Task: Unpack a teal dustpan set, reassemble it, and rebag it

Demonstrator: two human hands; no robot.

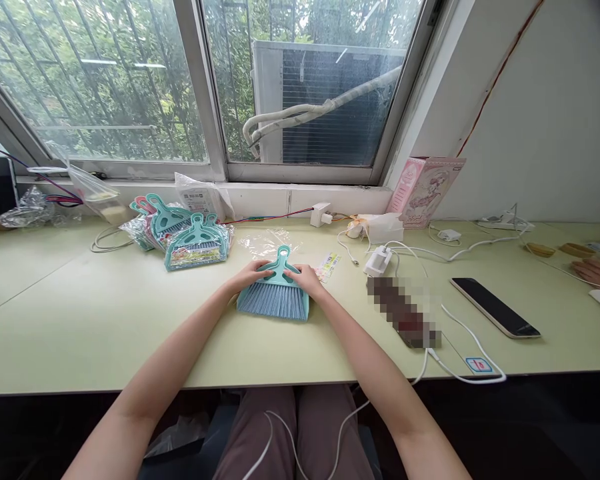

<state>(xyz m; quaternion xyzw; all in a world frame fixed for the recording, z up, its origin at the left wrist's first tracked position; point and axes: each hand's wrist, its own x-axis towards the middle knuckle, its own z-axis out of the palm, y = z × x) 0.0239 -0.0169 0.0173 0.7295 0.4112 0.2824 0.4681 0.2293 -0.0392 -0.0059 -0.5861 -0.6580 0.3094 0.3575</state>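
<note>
A small teal brush and dustpan set lies flat on the pale green table, its blue bristles toward me. My left hand grips the left side of its handle, fingers curled over the edge. My right hand holds the right side in the same way. Just behind the set lie an empty clear plastic bag and a small printed paper label.
A pile of bagged teal brush sets sits at the back left. To the right are white chargers and cables, a dark phone, a pink box, and another person's hand at the far right edge.
</note>
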